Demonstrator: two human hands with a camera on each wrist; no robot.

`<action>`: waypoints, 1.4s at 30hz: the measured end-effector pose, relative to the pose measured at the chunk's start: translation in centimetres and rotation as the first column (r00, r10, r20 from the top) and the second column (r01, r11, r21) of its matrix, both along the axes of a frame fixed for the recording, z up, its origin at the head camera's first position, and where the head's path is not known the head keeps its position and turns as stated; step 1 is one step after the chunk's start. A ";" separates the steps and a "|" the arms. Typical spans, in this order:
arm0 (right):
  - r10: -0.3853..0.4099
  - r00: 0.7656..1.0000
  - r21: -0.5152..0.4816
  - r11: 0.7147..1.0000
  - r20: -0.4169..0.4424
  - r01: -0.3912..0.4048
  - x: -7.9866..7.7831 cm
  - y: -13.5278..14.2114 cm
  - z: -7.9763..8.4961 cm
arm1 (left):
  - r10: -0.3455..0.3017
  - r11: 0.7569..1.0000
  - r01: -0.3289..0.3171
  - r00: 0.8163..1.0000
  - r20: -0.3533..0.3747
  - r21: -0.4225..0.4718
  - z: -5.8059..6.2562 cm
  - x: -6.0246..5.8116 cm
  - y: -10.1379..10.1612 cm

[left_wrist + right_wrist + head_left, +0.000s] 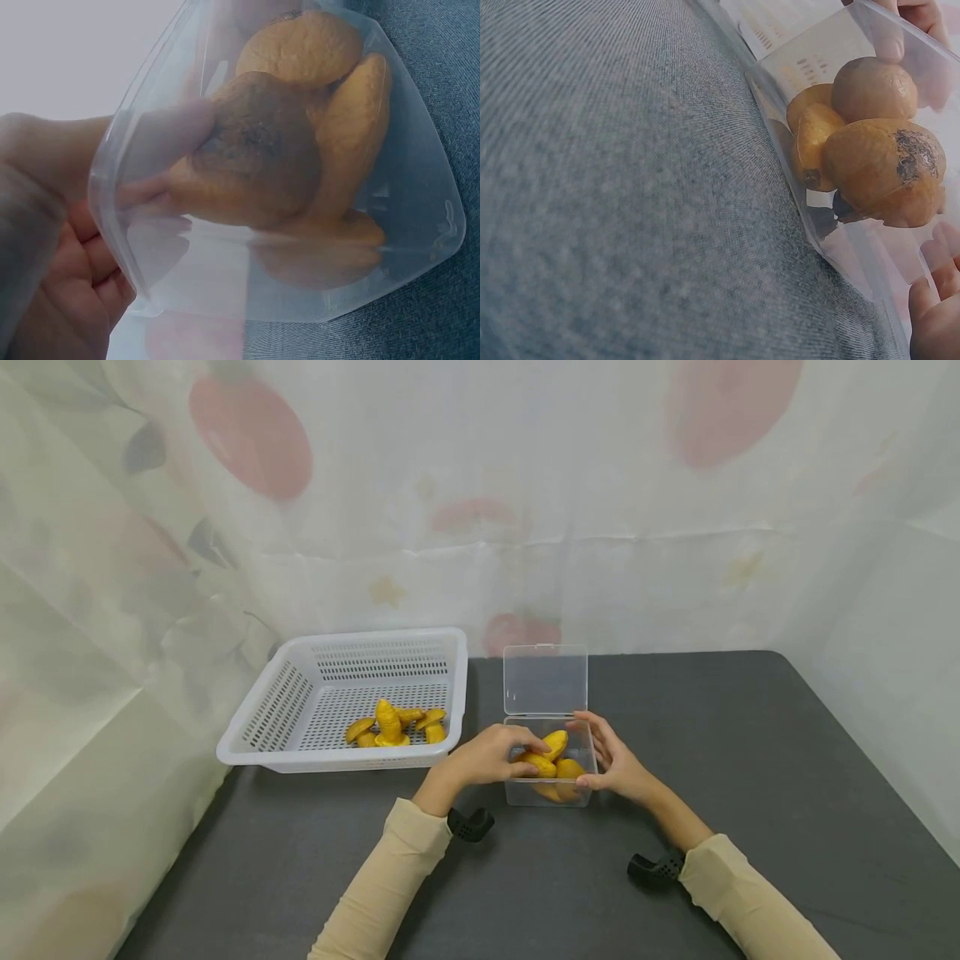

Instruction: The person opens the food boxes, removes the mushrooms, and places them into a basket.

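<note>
A clear plastic box (519,794) stands on the table with its hinged lid (545,681) raised at the back. Several yellow-brown mushrooms (570,769) lie piled inside it. My left hand (487,756) reaches over the box's left wall and pinches one mushroom (259,161) between thumb and fingers. On the other side, my right hand (621,768) grips the box's right wall, its thumb near the front corner and fingers toward the back. The right wrist view shows the mushrooms (885,161) through the clear wall.
To the left stands a white perforated basket (330,762) holding several yellow mushrooms (390,723) near its front right. The dark table (750,777) extends to the right. A printed curtain (465,460) hangs behind and on both sides.
</note>
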State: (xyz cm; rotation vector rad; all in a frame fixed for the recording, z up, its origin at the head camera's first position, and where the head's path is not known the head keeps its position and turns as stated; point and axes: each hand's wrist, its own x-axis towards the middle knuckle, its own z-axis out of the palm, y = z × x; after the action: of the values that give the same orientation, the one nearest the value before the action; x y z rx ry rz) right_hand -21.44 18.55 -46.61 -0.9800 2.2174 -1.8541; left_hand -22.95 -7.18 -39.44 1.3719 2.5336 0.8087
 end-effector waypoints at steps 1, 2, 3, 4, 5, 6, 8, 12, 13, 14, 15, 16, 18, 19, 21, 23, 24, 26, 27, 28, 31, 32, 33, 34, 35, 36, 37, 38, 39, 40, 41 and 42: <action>0.000 1.000 0.001 1.000 0.001 0.000 0.0 0.0 0.0 | -0.004 1.000 0.004 1.000 0.001 0.005 0.0 0.0 0.0; 0.001 1.000 0.002 1.000 0.003 -0.001 0.0 0.0 0.0 | -0.007 1.000 0.007 1.000 0.000 0.010 0.0 0.0 0.0; 0.001 1.000 0.003 1.000 0.004 -0.001 0.0 0.0 0.0 | -0.010 1.000 0.010 1.000 -0.002 0.013 0.0 0.0 0.0; 0.003 1.000 0.003 1.000 0.006 -0.003 0.0 0.0 0.0 | -0.014 1.000 0.014 1.000 -0.006 0.017 0.0 0.1 0.0; 0.003 1.000 0.003 1.000 0.009 -0.003 0.0 0.0 0.0 | -0.016 1.000 0.017 1.000 -0.011 0.019 0.0 0.1 0.0; 0.002 1.000 0.004 1.000 0.015 -0.002 0.0 0.0 0.0 | -0.019 1.000 0.020 1.000 -0.018 0.021 -0.1 0.1 0.0; -0.001 1.000 0.007 1.000 0.028 0.001 0.0 0.1 0.1 | -0.022 1.000 0.022 0.999 -0.031 0.022 -0.1 0.1 0.0; -0.004 0.999 0.004 1.000 0.050 0.004 0.1 0.1 0.2 | -0.022 0.999 0.024 0.999 -0.050 0.029 -0.2 0.1 0.0; -0.005 0.999 0.004 1.000 0.051 0.005 0.1 0.1 0.2 | -0.022 0.999 0.024 0.999 -0.050 0.032 -0.2 0.1 0.0; -0.005 0.999 0.003 1.000 0.053 0.005 0.1 0.1 0.2 | -0.022 0.999 0.024 0.999 -0.050 0.036 -0.2 0.2 0.0; -0.006 0.998 0.003 1.000 0.057 0.006 0.1 0.1 0.3 | -0.023 0.999 0.025 0.998 -0.050 0.040 -0.1 0.2 0.0; -0.005 0.998 0.001 1.000 0.060 0.005 0.1 0.1 0.3 | -0.023 0.999 0.025 0.999 -0.049 0.045 -0.1 0.3 0.0; -0.008 0.998 0.001 1.000 0.067 0.008 0.0 0.2 0.3 | -0.024 0.998 0.027 0.999 -0.047 0.053 0.0 0.3 0.0; -0.009 0.998 0.001 1.000 0.070 0.008 0.0 0.2 0.3 | -0.022 0.998 0.025 0.999 -0.046 0.055 0.1 0.4 0.0; -0.008 0.997 0.000 1.000 0.074 0.008 0.0 0.1 0.3 | -0.019 0.998 0.021 0.999 -0.047 0.062 0.1 0.4 0.0; -0.008 0.997 -0.001 1.000 0.078 0.008 0.0 0.1 0.3 | -0.014 0.998 0.018 0.999 -0.048 0.066 0.1 0.4 -0.1; -0.008 0.997 -0.001 1.000 0.079 0.008 0.0 0.1 0.3 | -0.013 0.997 0.016 0.999 -0.046 0.070 0.1 0.4 -0.1; -0.006 0.997 -0.006 1.000 0.078 0.006 0.0 0.1 0.4 | -0.012 0.996 0.016 0.999 -0.049 0.082 0.1 0.4 -0.1; -0.005 0.997 -0.008 1.000 0.076 0.006 0.0 0.1 0.4 | -0.014 0.996 0.018 0.999 -0.052 0.089 0.1 0.4 -0.1; -0.005 0.997 -0.009 1.000 0.077 0.006 0.0 0.1 0.4 | -0.014 0.995 0.019 0.998 -0.056 0.096 0.2 0.4 -0.1; -0.006 0.997 -0.012 1.000 0.077 0.007 0.0 0.1 0.4 | -0.014 0.993 0.022 0.997 -0.071 0.115 0.3 0.5 -0.2; -0.008 0.997 -0.011 1.000 0.076 0.008 0.0 0.1 0.4 | -0.013 0.992 0.022 0.997 -0.072 0.120 0.4 0.5 -0.2; -0.010 0.997 -0.008 1.000 0.076 0.010 0.0 0.2 0.4 | -0.011 0.992 0.020 0.997 -0.074 0.123 0.5 0.5 -0.3; -0.012 0.997 -0.003 1.000 0.077 0.012 0.0 0.2 0.4 | -0.009 0.992 0.018 0.997 -0.072 0.124 0.5 0.5 -0.3; -0.014 0.997 0.001 1.000 0.075 0.014 0.0 0.2 0.3 | -0.007 0.992 0.016 0.997 -0.071 0.124 0.6 0.6 -0.3; -0.016 0.997 0.004 1.000 0.073 0.016 0.0 0.2 0.3 | -0.005 0.993 0.013 0.998 -0.069 0.121 0.7 0.6 -0.4; -0.018 0.998 0.010 1.000 0.068 0.018 0.0 0.2 0.3 | -0.003 0.993 0.010 0.998 -0.065 0.120 0.8 0.6 -0.4; -0.020 0.998 0.015 1.000 0.066 0.020 0.0 0.2 0.2 | 0.000 0.993 0.007 0.998 -0.063 0.117 0.8 0.6 -0.4; -0.020 0.998 0.016 1.000 0.064 0.019 0.0 0.2 0.2 | 0.004 0.993 0.003 0.998 -0.063 0.114 0.9 0.7 -0.5; -0.020 0.998 0.016 1.000 0.061 0.019 0.0 0.1 0.2 | 0.005 0.993 0.002 0.998 -0.060 0.115 1.0 0.7 -0.5; -0.019 0.998 0.015 1.000 0.056 0.019 0.0 0.1 0.1 | 0.007 0.993 0.000 0.998 -0.060 0.116 1.1 0.7 -0.5; -0.020 0.998 0.015 1.000 0.054 0.019 0.0 0.1 0.1 | 0.009 0.993 -0.001 0.998 -0.060 0.121 1.3 0.8 -0.6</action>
State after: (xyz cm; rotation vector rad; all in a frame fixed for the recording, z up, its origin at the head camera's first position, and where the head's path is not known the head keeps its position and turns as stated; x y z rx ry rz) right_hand -21.44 18.68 -46.48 -0.8982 2.2148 -1.8465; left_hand -22.18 -7.75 -38.17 1.4466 2.5722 0.9498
